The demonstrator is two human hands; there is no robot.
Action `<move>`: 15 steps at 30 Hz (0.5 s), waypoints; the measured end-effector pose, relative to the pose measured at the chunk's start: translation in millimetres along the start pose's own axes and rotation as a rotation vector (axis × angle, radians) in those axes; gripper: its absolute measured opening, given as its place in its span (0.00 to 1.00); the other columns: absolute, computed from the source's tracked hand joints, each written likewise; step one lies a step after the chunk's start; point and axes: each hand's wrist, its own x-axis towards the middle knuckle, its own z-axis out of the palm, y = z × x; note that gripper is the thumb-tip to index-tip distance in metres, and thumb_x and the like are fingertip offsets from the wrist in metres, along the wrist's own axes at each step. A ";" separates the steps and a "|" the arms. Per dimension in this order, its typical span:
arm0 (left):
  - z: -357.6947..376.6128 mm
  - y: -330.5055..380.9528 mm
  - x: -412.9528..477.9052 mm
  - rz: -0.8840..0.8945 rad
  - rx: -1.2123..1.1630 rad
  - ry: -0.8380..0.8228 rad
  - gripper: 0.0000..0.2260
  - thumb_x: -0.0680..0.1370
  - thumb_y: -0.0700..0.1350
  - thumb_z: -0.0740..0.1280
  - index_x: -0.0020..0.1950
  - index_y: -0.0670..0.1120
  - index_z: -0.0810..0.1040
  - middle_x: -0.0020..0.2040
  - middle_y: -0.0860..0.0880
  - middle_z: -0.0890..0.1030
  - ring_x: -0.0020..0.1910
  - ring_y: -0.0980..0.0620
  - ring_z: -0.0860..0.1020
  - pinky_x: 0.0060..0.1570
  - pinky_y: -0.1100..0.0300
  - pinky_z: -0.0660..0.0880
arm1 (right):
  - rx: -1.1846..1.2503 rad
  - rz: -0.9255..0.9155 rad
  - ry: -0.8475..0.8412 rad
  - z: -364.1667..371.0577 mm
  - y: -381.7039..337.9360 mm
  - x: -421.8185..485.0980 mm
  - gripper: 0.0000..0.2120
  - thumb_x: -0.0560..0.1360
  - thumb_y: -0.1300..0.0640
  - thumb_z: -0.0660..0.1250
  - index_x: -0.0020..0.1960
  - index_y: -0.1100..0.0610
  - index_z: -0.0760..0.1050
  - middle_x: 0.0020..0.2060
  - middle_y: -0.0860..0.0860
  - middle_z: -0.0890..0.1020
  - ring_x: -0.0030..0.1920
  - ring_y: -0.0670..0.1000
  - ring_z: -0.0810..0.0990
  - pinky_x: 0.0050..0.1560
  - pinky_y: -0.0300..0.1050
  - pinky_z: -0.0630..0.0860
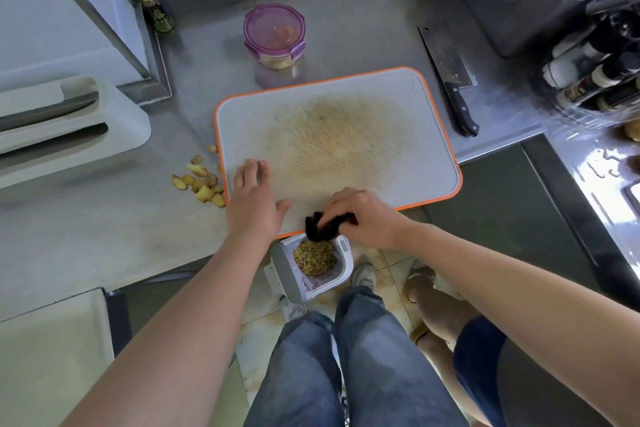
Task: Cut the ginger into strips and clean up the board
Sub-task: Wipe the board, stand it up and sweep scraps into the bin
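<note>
Wiping toward the near edge over the bin (311, 269), right hand (363, 218) fingers clamped on the dark cloth (320, 227), left hand (254, 199) fingers together, flat, steadying the board (346, 94), probably best sweeping in overlapping passes.

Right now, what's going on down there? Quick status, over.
Left hand flat, steadying cutting board. Right hand gripping dark cloth at near edge. Ginger strips in bin below. Nothing blocking.
</note>
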 end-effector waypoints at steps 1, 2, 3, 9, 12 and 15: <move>0.1 -0.4 -0.1 0.000 -0.003 0.001 0.35 0.80 0.54 0.62 0.80 0.43 0.47 0.80 0.45 0.48 0.78 0.44 0.47 0.75 0.53 0.54 | 0.051 0.015 0.047 -6.1 0.4 2.6 0.21 0.68 0.72 0.61 0.53 0.55 0.82 0.47 0.48 0.79 0.49 0.43 0.74 0.53 0.29 0.68; 0.2 -1.0 -0.1 0.002 -0.005 -0.001 0.35 0.80 0.54 0.62 0.80 0.43 0.47 0.80 0.45 0.48 0.78 0.44 0.47 0.75 0.53 0.53 | 0.083 0.042 0.151 -10.8 3.7 8.0 0.23 0.67 0.73 0.60 0.55 0.56 0.82 0.48 0.49 0.79 0.50 0.45 0.75 0.54 0.31 0.68; 0.2 -1.3 -0.2 0.005 -0.003 -0.003 0.35 0.80 0.54 0.62 0.80 0.43 0.47 0.80 0.45 0.48 0.78 0.44 0.47 0.75 0.53 0.53 | 0.068 0.075 0.264 -13.1 7.4 14.5 0.24 0.67 0.73 0.60 0.58 0.56 0.80 0.51 0.51 0.79 0.53 0.48 0.74 0.56 0.34 0.69; -1.0 0.2 0.7 0.002 -0.013 -0.003 0.35 0.80 0.54 0.62 0.80 0.43 0.47 0.80 0.44 0.48 0.78 0.44 0.47 0.75 0.53 0.53 | -0.038 -0.010 0.171 15.4 10.3 6.5 0.21 0.68 0.70 0.63 0.58 0.56 0.81 0.55 0.54 0.80 0.54 0.56 0.73 0.58 0.44 0.68; -0.7 0.4 -0.5 0.010 -0.009 -0.001 0.35 0.81 0.54 0.62 0.80 0.42 0.47 0.79 0.44 0.48 0.78 0.43 0.47 0.75 0.53 0.54 | 0.046 -0.022 0.009 7.1 4.0 -11.7 0.18 0.66 0.69 0.62 0.49 0.55 0.83 0.46 0.49 0.81 0.50 0.49 0.75 0.54 0.47 0.73; 0.0 -0.6 -0.5 0.016 0.007 -0.001 0.35 0.81 0.54 0.62 0.80 0.42 0.47 0.79 0.44 0.48 0.77 0.43 0.48 0.75 0.53 0.53 | 0.150 0.025 0.252 -9.7 5.2 -1.9 0.20 0.65 0.70 0.59 0.49 0.56 0.83 0.45 0.48 0.82 0.50 0.49 0.76 0.54 0.44 0.74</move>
